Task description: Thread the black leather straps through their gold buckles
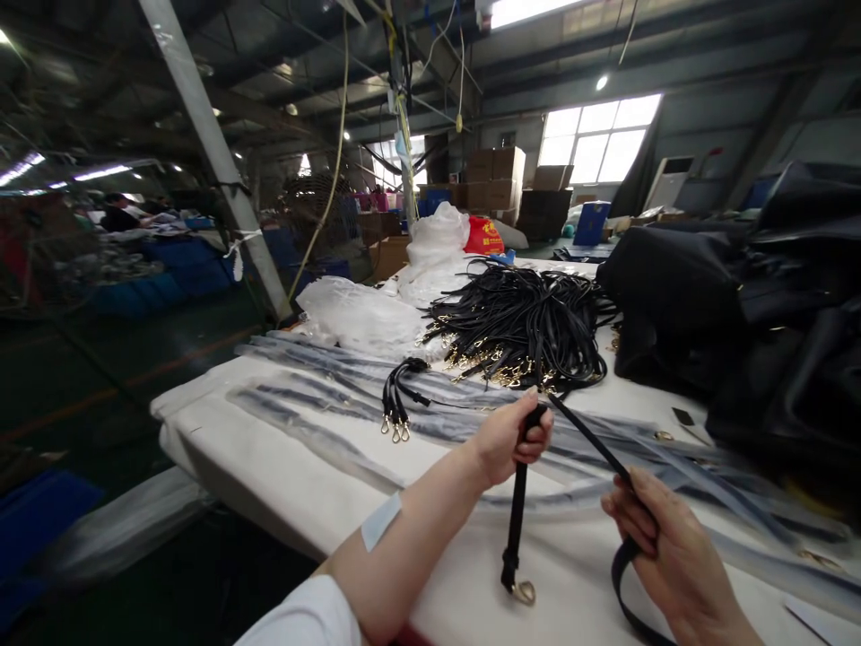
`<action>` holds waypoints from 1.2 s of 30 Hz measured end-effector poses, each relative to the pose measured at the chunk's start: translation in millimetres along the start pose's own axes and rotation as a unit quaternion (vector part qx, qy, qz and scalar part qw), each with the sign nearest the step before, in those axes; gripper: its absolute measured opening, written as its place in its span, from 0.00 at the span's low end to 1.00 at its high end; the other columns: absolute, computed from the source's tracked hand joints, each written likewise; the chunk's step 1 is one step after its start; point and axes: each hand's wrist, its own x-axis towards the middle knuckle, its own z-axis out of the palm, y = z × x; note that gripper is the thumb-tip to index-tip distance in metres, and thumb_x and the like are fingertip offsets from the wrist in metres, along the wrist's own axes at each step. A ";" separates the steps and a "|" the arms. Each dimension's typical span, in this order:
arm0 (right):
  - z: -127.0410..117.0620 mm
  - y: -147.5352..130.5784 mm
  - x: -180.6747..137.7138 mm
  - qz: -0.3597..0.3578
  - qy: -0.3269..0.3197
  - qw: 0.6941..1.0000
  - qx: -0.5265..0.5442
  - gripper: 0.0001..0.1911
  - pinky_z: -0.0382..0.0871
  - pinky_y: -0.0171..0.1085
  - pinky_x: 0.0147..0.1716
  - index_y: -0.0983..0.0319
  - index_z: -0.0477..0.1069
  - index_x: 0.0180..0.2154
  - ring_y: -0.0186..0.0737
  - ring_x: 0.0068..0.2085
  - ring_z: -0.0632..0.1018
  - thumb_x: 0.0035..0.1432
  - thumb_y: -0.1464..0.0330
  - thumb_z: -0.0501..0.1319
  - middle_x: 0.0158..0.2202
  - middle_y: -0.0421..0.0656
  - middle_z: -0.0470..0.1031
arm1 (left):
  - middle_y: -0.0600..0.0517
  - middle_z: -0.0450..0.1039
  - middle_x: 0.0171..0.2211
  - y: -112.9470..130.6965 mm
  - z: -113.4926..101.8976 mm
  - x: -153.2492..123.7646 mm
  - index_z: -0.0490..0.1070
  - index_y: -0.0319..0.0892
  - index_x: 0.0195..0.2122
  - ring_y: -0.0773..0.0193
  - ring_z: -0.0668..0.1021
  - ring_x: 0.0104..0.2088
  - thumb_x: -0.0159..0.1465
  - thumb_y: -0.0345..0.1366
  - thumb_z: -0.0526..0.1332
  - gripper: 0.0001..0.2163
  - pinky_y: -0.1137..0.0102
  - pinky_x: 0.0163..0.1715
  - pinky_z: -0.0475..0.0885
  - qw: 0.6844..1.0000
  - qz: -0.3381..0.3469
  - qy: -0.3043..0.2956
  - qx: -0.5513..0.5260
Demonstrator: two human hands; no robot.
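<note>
My left hand (509, 438) is closed around the fold of a black strap (517, 516), whose end hangs down to a gold clasp (524, 591). From that fold the strap runs right and down to my right hand (663, 547), which pinches it where it loops below the palm. Both hands hover over a white table (282, 467). Behind them lies a big heap of black straps with gold clasps (521, 327), and a small bundle of straps (398, 399) sits to the left.
Long clear plastic sleeves (350, 404) lie across the table. Black bags (753, 305) are piled at the right. White plastic bags (377, 309) and a red bag (482, 236) sit behind the heap. Cardboard boxes, a metal pole and other people at distant tables fill the hall.
</note>
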 end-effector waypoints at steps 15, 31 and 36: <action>-0.5 3.3 12.3 0.011 -0.021 0.996 -0.086 0.23 0.64 0.27 0.19 0.64 0.75 0.29 0.27 0.18 0.62 0.42 0.52 0.74 0.13 0.31 0.53 | 0.61 0.49 0.19 -1.8 -21.8 -13.5 0.63 0.39 0.27 0.78 0.50 0.16 0.59 0.51 0.61 0.19 0.80 0.14 0.41 0.990 0.076 0.044 0.113; 11.3 4.9 -1.1 -0.038 -0.082 0.985 -0.146 0.24 0.45 0.29 0.16 0.64 0.73 0.29 0.25 0.18 0.55 0.45 0.50 0.72 0.17 0.36 0.65 | 0.56 0.61 0.22 -28.1 5.5 -16.6 0.67 0.38 0.26 0.71 0.63 0.26 0.61 0.51 0.60 0.19 0.75 0.26 0.59 0.889 0.192 0.101 0.403; 15.7 0.7 -12.4 -0.228 -0.102 0.929 -0.273 0.24 0.70 0.38 0.34 0.60 0.75 0.43 0.40 0.35 0.75 0.58 0.48 0.61 0.37 0.45 0.77 | 0.55 0.66 0.23 -50.8 22.2 -20.6 0.70 0.39 0.26 0.69 0.67 0.26 0.63 0.45 0.58 0.15 0.74 0.27 0.62 0.837 0.141 0.037 0.528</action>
